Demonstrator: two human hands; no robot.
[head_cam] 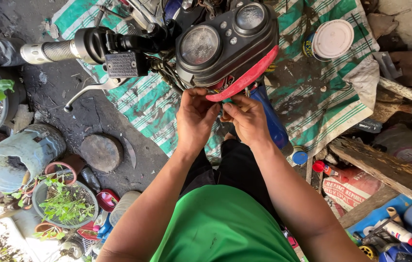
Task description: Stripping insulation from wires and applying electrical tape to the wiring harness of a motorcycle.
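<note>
Wiring (225, 99) under the red cowl (245, 77) is mostly hidden by both hands' fingers (228, 110).

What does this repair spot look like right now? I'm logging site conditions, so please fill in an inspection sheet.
Surface: striped green-and-white tarp over dark, stained ground.
Job's things: motorcycle instrument cluster with red trim; handlebar grip.
Clutter: white-lidded can, blue bottle, round metal disc.
Grippers: left hand and right hand pinch small parts under the trim.
Cables: loose wires under the cluster.
Surroundings: potted plants, wooden planks.
</note>
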